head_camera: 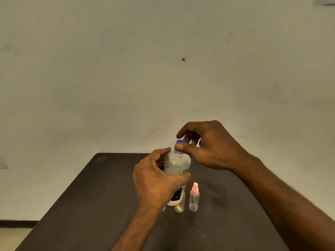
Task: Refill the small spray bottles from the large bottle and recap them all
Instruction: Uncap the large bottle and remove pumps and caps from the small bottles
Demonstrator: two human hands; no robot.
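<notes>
My left hand [155,182] grips the body of the large cloudy bottle [178,164], held above the dark table [90,205]. My right hand [208,147] pinches the bottle's blue cap [180,142] between thumb and fingers. A small clear spray bottle [194,198] with a pink spray top stands on the table just right of the large bottle. A second small bottle [179,208] with yellowish contents shows partly under the large bottle. Part of a third small bottle [163,208] peeks out below my left wrist.
The dark table runs from the wall toward me, with its left edge angled down to the lower left. A pale wall [163,69] stands right behind the table's far edge. Faint dusty marks lie on the tabletop to the right of the small bottles.
</notes>
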